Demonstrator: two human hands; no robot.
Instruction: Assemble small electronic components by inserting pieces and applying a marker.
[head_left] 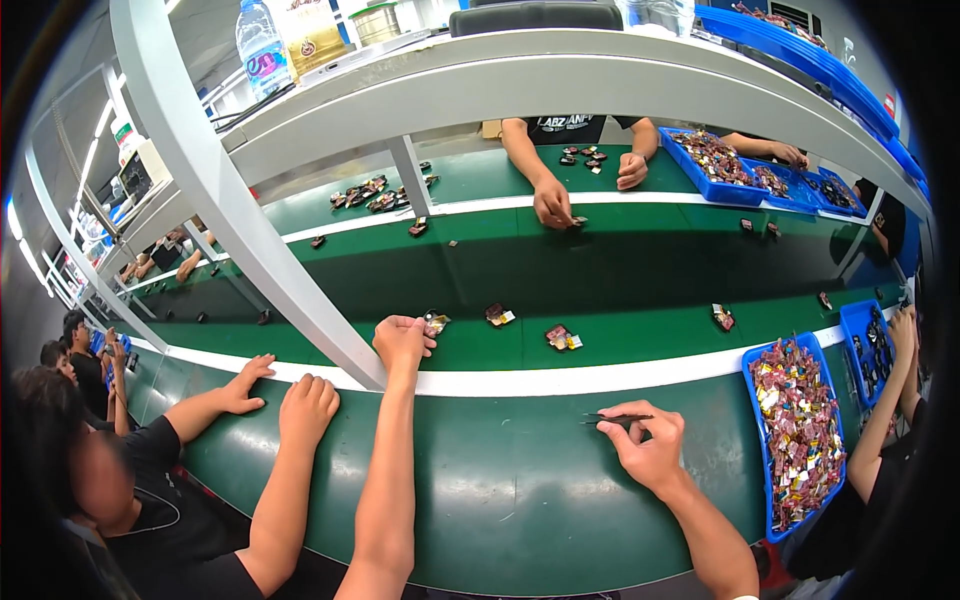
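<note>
My left hand [402,345] reaches over the white rail to the green conveyor belt. Its fingers are closed on a small part [436,324] with dark, silvery and yellowish bits, whose exact kind I cannot make out. Over the near green worktop [500,490], my right hand [645,445] grips a pair of black tweezers [603,418], tips pointing left. Similar small parts in dark red, white and gold lie on the belt: one [499,315] just right of my left hand, another [563,338] farther right, and a third [723,317] toward the blue trays.
A blue tray [752,420] heaped with small reddish parts stands at my right, beside another blue tray [850,325] holding black pieces. A slanted white post [240,210] rises left of my left hand. Co-workers' arms [285,480] rest close on my left; another person's hand [553,203] works across the belt.
</note>
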